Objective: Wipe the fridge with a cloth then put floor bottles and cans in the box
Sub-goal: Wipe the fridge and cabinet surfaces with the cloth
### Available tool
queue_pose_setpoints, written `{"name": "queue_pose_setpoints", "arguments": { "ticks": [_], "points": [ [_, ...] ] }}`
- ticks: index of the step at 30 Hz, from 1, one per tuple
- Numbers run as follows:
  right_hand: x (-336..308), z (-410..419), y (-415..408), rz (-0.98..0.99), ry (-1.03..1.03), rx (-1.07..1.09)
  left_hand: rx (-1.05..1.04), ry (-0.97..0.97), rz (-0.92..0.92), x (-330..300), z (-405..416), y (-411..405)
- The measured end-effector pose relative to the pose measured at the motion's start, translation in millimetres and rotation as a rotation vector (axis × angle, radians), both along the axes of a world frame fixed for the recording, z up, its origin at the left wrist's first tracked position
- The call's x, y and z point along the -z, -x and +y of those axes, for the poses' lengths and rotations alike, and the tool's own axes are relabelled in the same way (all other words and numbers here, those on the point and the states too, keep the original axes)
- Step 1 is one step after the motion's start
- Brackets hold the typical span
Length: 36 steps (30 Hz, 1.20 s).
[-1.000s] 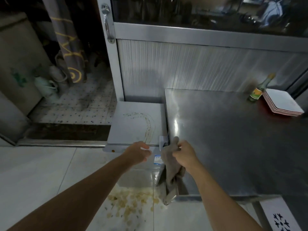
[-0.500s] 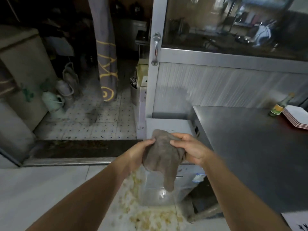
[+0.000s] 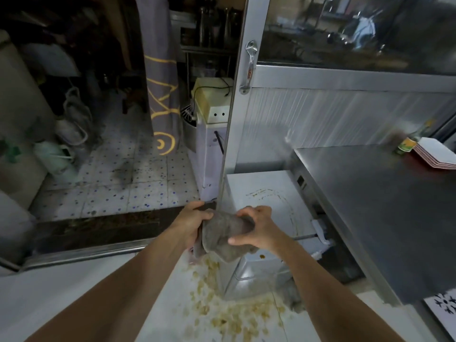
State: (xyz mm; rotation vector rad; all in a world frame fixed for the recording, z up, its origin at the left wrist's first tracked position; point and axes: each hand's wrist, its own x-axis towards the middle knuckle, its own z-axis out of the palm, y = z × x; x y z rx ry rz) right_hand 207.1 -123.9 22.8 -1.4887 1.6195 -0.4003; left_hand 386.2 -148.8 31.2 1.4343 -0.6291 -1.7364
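Observation:
A grey cloth [image 3: 222,239] is bunched between both of my hands, held in the air over the front left corner of the small white fridge [image 3: 269,193]. My left hand [image 3: 193,224] grips its left end and my right hand [image 3: 256,229] is wrapped over its right side. The fridge top carries a curved brown stain. The fridge stands low between the metal door frame and a steel table. No box or floor cans show in this view.
A steel table [image 3: 380,206] fills the right, with a green bottle [image 3: 409,141] and stacked white plates [image 3: 436,154] at its far edge. Yellowish spots cover the floor [image 3: 222,314] in front of the fridge. The open doorway [image 3: 111,169] on the left shows a tiled floor and clutter.
The cloth was lifted off the table's edge and taken in both hands, then bunched tighter over the fridge corner. The view swung left and back, showing more of the doorway.

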Motion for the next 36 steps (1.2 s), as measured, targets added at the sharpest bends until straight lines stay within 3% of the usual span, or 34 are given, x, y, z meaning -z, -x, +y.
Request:
{"name": "queue_pose_setpoints", "arguments": {
  "ticks": [2,5,9,13,19,22,30,36],
  "points": [
    [9.7,-10.3,-2.6,0.181,0.160,-0.028,0.137,0.000,-0.053,3.3,-12.5,1.7],
    [16.8,-33.1,-0.8,0.340,0.206,-0.089,0.348,0.069,-0.286,13.1,-38.5,8.1],
    [33.0,-70.2,9.5,0.097,0.177,0.097,0.426,0.234,-0.543,34.0,-88.4,20.8],
    [56.3,-113.3,29.7,0.121,0.200,0.211,0.468,0.331,-0.717,58.5,-151.3,38.2],
    [88.6,-187.6,47.3,0.367,0.291,0.364,0.527,0.372,-0.837,97.7,-225.5,49.6],
    [116.7,-211.5,40.1,0.505,0.340,0.223,0.538,0.356,-0.855,120.4,-247.8,50.2],
    [192.0,-226.5,38.0,0.532,0.335,-0.122,0.611,0.310,-0.843,169.7,-279.4,55.5],
    [220.6,-241.9,23.4,0.598,0.378,-0.100,0.620,0.352,-0.857,197.2,-296.4,52.3]
  ]
}}
